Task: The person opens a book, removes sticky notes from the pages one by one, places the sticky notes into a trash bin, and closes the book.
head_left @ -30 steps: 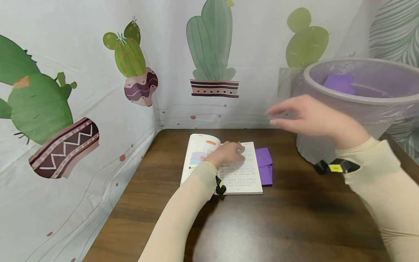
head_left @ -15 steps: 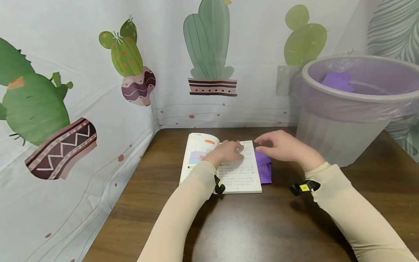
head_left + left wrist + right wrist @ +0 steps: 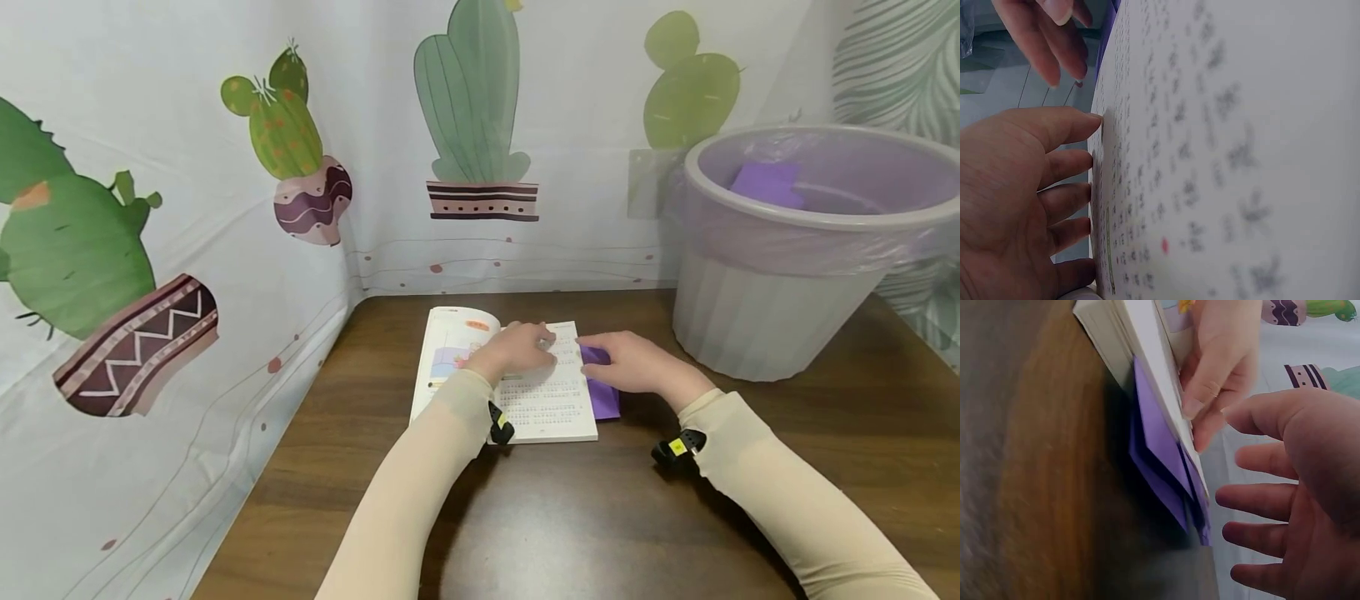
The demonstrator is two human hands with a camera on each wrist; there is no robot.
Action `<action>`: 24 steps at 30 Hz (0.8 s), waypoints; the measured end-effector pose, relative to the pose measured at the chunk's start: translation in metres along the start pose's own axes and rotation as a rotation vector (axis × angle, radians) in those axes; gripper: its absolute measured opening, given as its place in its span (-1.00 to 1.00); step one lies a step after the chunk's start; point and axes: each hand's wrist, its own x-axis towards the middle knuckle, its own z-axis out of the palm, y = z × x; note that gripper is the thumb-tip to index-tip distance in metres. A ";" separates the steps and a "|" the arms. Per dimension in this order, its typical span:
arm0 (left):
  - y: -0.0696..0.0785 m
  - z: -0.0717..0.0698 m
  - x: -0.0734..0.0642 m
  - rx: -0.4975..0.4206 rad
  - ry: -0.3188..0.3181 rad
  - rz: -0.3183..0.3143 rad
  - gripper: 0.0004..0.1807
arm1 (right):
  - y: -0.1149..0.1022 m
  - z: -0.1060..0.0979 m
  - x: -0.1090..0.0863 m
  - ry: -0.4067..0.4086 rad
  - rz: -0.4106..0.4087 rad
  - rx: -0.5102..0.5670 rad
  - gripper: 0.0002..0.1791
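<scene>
Right hand lowered from beside the bin to the open book's three o'clock edge, thumb and fingers apart near purple paper jutting there, forearm from four o'clock, left hand resting on the book, fingertips slightly apart

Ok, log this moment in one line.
left hand: on open book | right hand: by purple paper, holding nothing | purple paper: sticking out past book's right edge | bin: purple piece inside
</scene>
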 end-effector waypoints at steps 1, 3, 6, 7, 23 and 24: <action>0.000 0.000 0.000 -0.003 -0.001 -0.002 -0.41 | 0.000 0.002 0.000 -0.005 0.004 0.001 -0.31; 0.000 0.000 -0.001 -0.005 -0.005 -0.003 -0.41 | 0.001 0.005 0.000 -0.018 0.014 0.011 -0.27; 0.000 0.001 -0.001 -0.011 -0.012 -0.001 -0.41 | 0.003 0.009 -0.002 -0.042 0.018 0.032 -0.24; 0.000 0.001 -0.001 -0.011 -0.014 -0.003 -0.41 | 0.003 0.010 -0.003 -0.048 0.021 0.041 -0.23; -0.002 0.000 0.001 -0.058 -0.017 -0.006 -0.40 | 0.008 0.014 -0.003 -0.103 -0.009 0.158 -0.28; -0.002 0.000 0.001 -0.056 -0.017 -0.006 -0.40 | 0.009 0.014 -0.003 -0.101 -0.013 0.163 -0.28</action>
